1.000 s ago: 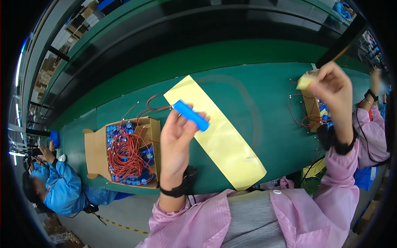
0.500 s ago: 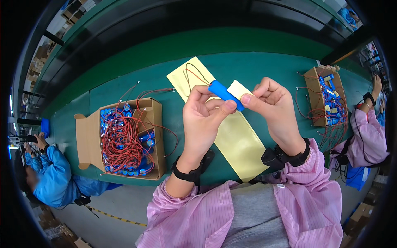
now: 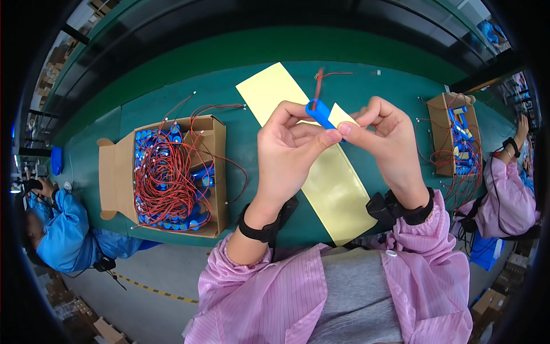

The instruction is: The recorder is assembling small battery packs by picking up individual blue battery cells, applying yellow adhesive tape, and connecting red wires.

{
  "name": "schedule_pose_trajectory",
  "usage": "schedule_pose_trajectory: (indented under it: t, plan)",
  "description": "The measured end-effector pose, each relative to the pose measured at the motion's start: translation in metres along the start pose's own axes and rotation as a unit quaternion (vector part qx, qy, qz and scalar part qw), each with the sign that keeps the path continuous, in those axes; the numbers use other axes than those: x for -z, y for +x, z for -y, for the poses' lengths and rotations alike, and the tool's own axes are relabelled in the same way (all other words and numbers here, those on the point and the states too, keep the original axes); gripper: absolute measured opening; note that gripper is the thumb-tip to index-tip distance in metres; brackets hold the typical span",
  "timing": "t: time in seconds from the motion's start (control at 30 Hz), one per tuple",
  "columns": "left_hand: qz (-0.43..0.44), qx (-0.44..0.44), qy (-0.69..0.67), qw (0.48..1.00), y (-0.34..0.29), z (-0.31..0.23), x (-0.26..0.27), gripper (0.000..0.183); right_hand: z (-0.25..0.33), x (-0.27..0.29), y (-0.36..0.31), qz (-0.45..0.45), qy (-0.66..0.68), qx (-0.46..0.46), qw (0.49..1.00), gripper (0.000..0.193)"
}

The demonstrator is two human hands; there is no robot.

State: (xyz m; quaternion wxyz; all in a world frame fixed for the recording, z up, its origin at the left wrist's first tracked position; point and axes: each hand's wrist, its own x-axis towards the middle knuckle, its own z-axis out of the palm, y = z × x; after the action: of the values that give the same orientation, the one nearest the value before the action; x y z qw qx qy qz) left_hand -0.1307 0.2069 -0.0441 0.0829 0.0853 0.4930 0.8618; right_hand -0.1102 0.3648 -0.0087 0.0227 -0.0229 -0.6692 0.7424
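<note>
In front of me, above the table, my left hand point(image 3: 291, 150) grips a blue cylindrical battery point(image 3: 319, 113) between thumb and fingers. Red and dark wires trail from its far end to a small white connector point(image 3: 378, 73), blurred by motion. My right hand point(image 3: 387, 143) pinches a small pale-yellow label point(image 3: 341, 116), which lies against the battery's right side. How much of it sticks to the battery is hidden by my thumbs. Beneath my hands a long pale-yellow sheet point(image 3: 338, 195) lies slantwise on the green table.
An open cardboard box point(image 3: 220, 172) of blue batteries with tangled red wires stands at the left. A smaller box point(image 3: 440, 137) of batteries, some with yellow labels, sits at the right, wires hanging over its edge. People in blue point(image 3: 66, 235) and pink point(image 3: 510, 195) sit on either side.
The battery has turned so its wired end points farther away, and its wires have swung from the left over to the right. Both hands have drawn slightly closer together, still holding battery and label.
</note>
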Motion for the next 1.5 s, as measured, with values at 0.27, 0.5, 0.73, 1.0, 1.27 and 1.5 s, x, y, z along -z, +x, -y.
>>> schedule_pose_trajectory:
  t: [0.27,0.5,0.73,1.0,1.27,1.5]
  plan:
    - [0.057,-0.062,0.087,0.993,-0.005,-0.008,-0.001,0.025,0.005,0.020,-0.003,0.072,-0.190,-0.116,0.972,0.038]
    - [0.009,0.156,-0.044,0.987,-0.004,-0.009,0.001,0.043,0.002,0.015,-0.018,0.087,-0.269,0.027,0.959,0.040]
    - [0.102,0.174,0.081,0.976,-0.020,-0.014,-0.007,0.044,0.010,0.012,-0.017,0.125,-0.233,0.070,0.962,0.026]
    - [0.297,0.125,0.128,0.938,-0.029,0.001,-0.006,0.044,0.028,0.021,-0.023,0.119,-0.075,0.016,0.990,0.010]
    - [0.361,0.181,0.249,0.880,-0.013,-0.001,-0.006,0.038,0.077,0.104,-0.041,-0.007,-0.225,0.159,0.961,0.016]
    - [0.304,0.227,0.231,0.896,-0.019,-0.025,0.006,0.035,0.118,0.274,-0.013,-0.163,-0.395,0.097,0.899,0.016]
